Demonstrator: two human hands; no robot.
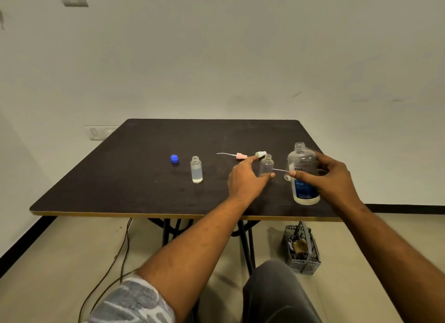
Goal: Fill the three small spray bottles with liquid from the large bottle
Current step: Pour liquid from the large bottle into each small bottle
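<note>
Large bottle [304, 190] in right hand [334, 178], blue label, lettering blurred, possibly "no".

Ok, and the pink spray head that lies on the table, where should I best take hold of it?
Probably pinch the pink spray head by its thick pink body, coming from above, fingers across its width. It lies flat on the table, and its thin white tube points left and curves, so it would likely bend.
</note>
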